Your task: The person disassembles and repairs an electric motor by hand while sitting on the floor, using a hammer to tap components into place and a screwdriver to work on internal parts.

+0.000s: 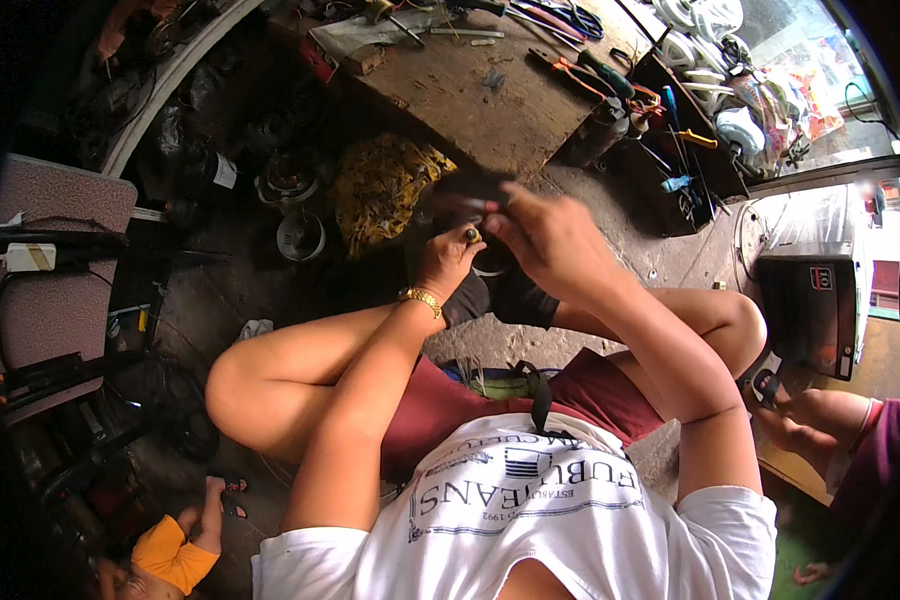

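Note:
My left hand (442, 262), with a gold bracelet at the wrist, is closed around a small tool with a yellow-and-black end (471, 236). Just right of it my right hand (550, 228) grips a blurred tool with a reddish part (480, 204), too smeared to name. Both hands are held close together in front of my bent knees, over a dark round object (492, 262) mostly hidden beneath them. A yellow netted bundle (375, 190) lies just beyond my left hand.
A worn wooden workbench (480, 110) with pliers and screwdrivers is ahead, beside a dark tool box (685, 205). Metal housings (300, 235) and a padded board (55, 320) stand left. A black appliance (800, 315) is right. Other people's legs appear at lower left (175, 550) and right (810, 420).

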{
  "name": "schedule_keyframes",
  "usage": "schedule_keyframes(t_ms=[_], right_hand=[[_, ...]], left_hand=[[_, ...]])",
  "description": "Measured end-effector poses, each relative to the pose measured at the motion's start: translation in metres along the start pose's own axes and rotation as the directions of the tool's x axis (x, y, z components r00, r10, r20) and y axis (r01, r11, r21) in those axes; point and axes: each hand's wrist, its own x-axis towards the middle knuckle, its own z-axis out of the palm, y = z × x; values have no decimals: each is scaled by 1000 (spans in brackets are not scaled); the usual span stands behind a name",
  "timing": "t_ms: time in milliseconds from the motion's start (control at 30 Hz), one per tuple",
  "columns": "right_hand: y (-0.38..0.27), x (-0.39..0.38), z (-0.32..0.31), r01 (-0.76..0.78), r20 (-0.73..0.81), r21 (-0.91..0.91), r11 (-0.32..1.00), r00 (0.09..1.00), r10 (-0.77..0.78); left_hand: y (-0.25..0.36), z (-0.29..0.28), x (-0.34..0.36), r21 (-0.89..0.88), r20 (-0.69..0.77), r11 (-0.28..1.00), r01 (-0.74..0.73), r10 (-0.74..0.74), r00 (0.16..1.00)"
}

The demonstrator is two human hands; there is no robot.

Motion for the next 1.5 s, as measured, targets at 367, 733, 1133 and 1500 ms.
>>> schedule_keyframes(t_ms=[367,733,1133,1500], right_hand=[[32,-22,24,-211,-197,153,966,951,239],[96,-79,-11,-191,-398,787,586,570,719],[105,-76,-10,-217,-362,733,645,678,640],[106,-73,5,-310,-355,619,721,708,610]], left_hand=[[-7,3,12,-39,71,999,-5,8,997],[19,-20,84,-60,224,991,-116,127,966],[5,14,57,443,536,874,-201,-78,840],[-23,51,54,514,501,856,-53,-250,828]])
